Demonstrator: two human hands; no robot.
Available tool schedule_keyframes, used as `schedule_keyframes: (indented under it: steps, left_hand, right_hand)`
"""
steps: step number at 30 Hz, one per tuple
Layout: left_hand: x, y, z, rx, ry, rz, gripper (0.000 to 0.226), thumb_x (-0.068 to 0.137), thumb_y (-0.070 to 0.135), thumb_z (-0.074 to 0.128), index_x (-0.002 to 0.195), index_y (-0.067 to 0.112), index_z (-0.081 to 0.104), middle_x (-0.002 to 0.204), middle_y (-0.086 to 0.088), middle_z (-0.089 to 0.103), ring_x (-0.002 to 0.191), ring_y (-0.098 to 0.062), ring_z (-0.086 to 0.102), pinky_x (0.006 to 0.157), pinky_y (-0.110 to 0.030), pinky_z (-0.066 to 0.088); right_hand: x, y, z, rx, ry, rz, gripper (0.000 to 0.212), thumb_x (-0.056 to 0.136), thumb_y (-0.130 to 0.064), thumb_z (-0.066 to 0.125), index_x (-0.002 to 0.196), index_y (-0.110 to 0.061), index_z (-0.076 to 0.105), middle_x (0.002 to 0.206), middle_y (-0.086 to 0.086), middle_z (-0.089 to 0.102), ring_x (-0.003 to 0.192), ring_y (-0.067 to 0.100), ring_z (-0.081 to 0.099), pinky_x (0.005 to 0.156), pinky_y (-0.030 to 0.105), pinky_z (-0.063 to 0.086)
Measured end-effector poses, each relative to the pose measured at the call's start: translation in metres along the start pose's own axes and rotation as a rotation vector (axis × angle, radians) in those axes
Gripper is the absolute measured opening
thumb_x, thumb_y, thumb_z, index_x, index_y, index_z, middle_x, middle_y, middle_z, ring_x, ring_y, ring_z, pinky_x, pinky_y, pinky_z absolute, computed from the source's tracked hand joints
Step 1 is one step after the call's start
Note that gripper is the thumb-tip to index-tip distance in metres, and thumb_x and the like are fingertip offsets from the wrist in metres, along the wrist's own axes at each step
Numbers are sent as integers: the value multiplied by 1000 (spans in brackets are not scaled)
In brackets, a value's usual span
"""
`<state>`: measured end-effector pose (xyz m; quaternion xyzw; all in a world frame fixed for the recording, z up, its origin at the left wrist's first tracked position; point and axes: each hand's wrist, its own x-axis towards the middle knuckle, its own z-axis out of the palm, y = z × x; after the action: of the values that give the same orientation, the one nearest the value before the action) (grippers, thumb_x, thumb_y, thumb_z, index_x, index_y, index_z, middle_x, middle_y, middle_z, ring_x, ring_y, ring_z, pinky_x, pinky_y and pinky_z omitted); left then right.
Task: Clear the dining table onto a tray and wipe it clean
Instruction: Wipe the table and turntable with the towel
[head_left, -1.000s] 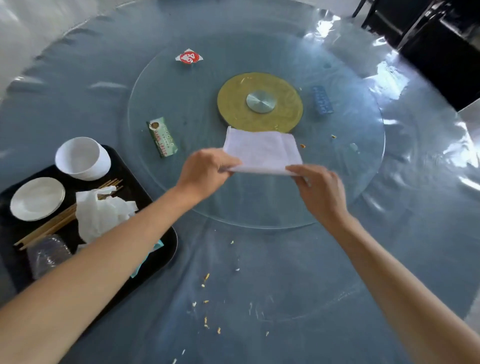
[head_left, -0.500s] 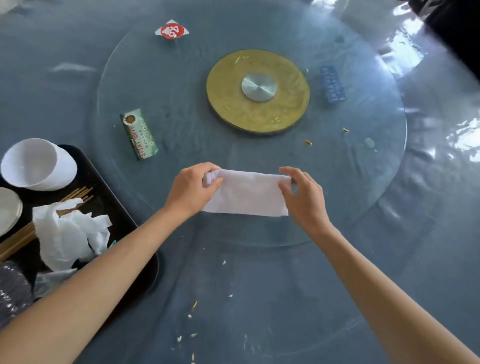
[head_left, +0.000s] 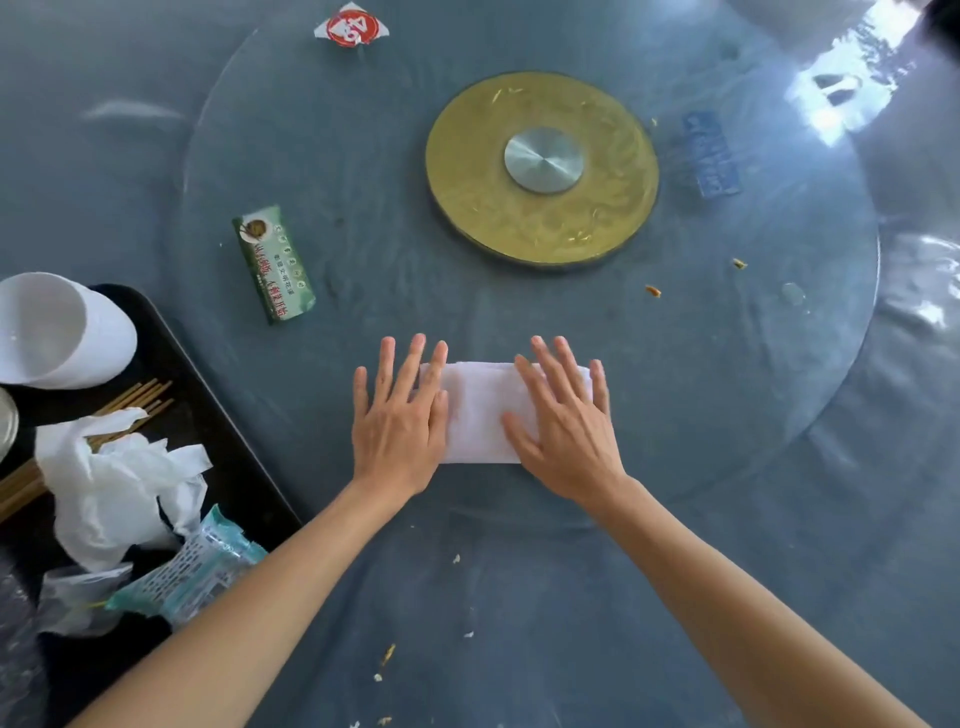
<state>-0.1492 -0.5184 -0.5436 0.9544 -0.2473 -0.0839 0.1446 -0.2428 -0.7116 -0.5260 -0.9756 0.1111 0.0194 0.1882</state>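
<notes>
A folded white cloth (head_left: 478, 415) lies flat on the near part of the glass turntable (head_left: 779, 364). My left hand (head_left: 400, 421) rests palm down on its left end, fingers spread. My right hand (head_left: 561, 431) presses flat on its right end, fingers spread too. Neither hand grips the cloth. At the left, the black tray (head_left: 223, 447) holds a white bowl (head_left: 57, 332), chopsticks (head_left: 135, 400), crumpled tissue (head_left: 114, 483) and a teal wipe packet (head_left: 197, 577). Food crumbs (head_left: 387, 654) dot the blue table near me.
On the turntable lie a green packet (head_left: 274, 263), a red-and-white wrapper (head_left: 351, 26) at the far edge, a blue packet (head_left: 710, 154) at the right and small crumbs (head_left: 653, 291). A gold hub (head_left: 540, 171) with a metal centre sits in the middle.
The cloth was held up by both hands, then lowered toward me. It now lies on the glass, and both hands have let go and flattened onto it.
</notes>
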Motion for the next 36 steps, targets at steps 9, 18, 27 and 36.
schedule_keyframes:
  steps: [9,18,27,36]
  left_hand:
    - [-5,-19,2,-19,33,-162,67,102,51,-4,161,27,14,169,12,7,156,-14,-4,125,-52,0]
    - [20,-70,-19,3,16,-49,62,103,49,3,161,30,18,168,14,9,156,-10,-4,125,-52,-2]
    - [57,-61,-39,58,-42,-97,70,101,52,10,162,19,13,170,0,-1,156,-20,-13,124,-52,0]
    - [66,28,12,12,-3,-121,56,104,43,10,160,38,10,170,5,0,157,-20,-7,124,-54,0]
  right_hand:
    - [12,-16,21,-66,90,-195,47,102,-55,47,147,-42,52,154,2,49,136,31,48,119,48,28]
    - [28,-63,29,-118,272,-187,36,94,-33,72,128,-22,71,86,12,59,69,32,56,62,40,48]
    - [111,-20,-54,19,187,-179,37,104,-36,40,140,-40,46,107,-3,56,86,18,56,60,30,37]
    - [240,105,-95,-224,175,-195,39,107,-15,46,143,-22,57,112,19,53,102,43,61,74,48,47]
